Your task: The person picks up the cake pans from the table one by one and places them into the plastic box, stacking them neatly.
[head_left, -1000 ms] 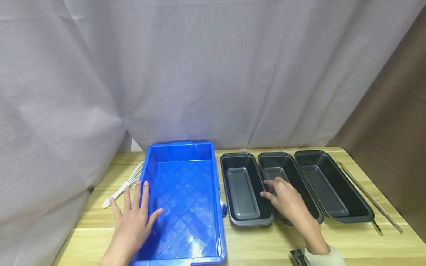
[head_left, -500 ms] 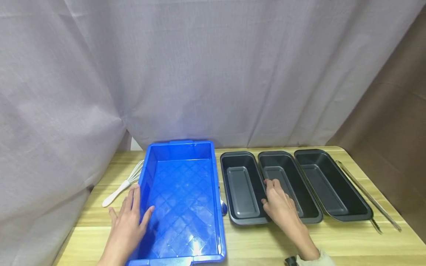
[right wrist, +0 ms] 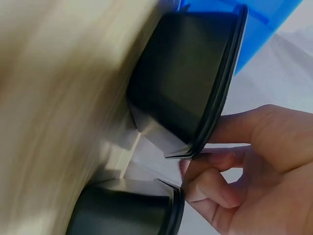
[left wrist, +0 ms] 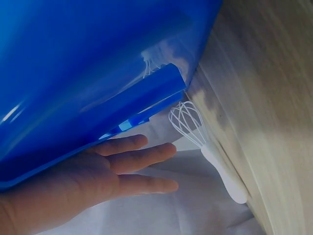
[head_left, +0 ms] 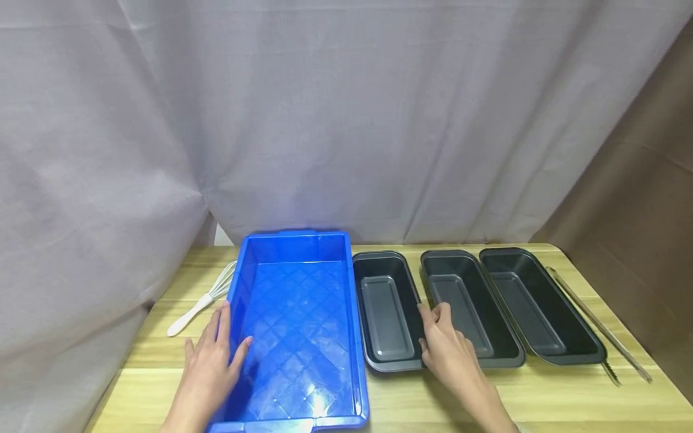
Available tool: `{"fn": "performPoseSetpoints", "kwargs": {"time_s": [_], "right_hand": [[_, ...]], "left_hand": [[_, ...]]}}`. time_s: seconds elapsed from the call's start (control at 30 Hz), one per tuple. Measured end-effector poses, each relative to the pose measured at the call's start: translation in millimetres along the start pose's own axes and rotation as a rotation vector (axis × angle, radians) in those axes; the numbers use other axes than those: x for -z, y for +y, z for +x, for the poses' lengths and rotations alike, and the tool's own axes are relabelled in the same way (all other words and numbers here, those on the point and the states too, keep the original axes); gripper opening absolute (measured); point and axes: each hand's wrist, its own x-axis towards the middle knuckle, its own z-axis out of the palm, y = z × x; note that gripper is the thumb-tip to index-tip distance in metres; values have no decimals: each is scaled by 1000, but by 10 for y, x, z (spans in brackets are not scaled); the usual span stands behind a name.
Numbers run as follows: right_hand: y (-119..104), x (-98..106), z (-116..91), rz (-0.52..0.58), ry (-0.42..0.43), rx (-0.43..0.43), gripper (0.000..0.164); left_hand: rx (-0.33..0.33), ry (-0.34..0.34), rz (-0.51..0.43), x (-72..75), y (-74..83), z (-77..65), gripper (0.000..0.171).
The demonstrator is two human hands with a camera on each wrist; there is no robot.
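Note:
In the head view, my right hand grips the right rim of the leftmost dark loaf pan. The right wrist view has that loaf pan from outside, with thumb and fingers of the right hand at its rim. This pan stands right against the blue bin. My left hand lies at the bin's left rim, thumb inside, other fingers along the outer side. Its fingers look straight in the left wrist view, where the left hand is under the bin's rim.
A white-handled whisk lies left of the bin. Two more loaf pans, one in the middle and one at the right, stand side by side. Beyond them lie a thin metal rod and a dark ridged tip. Grey curtain hangs behind.
My right hand has taken hold of the leftmost loaf pan's rim and shifted the pan left to the bin, covering the spoon that showed between them. The left hand's fingers have drawn together slightly.

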Motion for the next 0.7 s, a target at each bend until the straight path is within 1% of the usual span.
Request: {"fn": "performPoseSetpoints", "kwargs": {"time_s": [0.07, 0.13, 0.2, 0.3, 0.43, 0.47, 0.53, 0.6, 0.7], "right_hand": [[2, 0, -51, -24, 2, -5, 59], [3, 3, -89, -25, -4, -17, 53], [1, 1, -125, 7, -15, -19, 46], [-1, -21, -167, 106, -62, -34, 40], [34, -91, -220, 375, -181, -134, 43], [56, -112, -231, 450, -207, -163, 44], [118, -150, -239, 621, -267, -189, 48], [192, -186, -239, 758, -312, -169, 50], [287, -233, -245, 968, -377, -174, 53]], "left_hand": [[-8, 9, -3, -10, -1, -4, 78], [-25, 31, -8, -18, -6, -5, 78], [-39, 50, -15, -22, -13, -6, 79], [-49, 64, -33, -14, -17, -4, 79], [-26, 26, -51, 3, -11, -15, 79], [-19, 15, -52, 6, -7, -18, 80], [-8, -1, -54, 9, -2, -20, 80], [0, -9, -55, 11, 3, -19, 80], [9, -25, -55, 14, 11, -15, 80]]}}
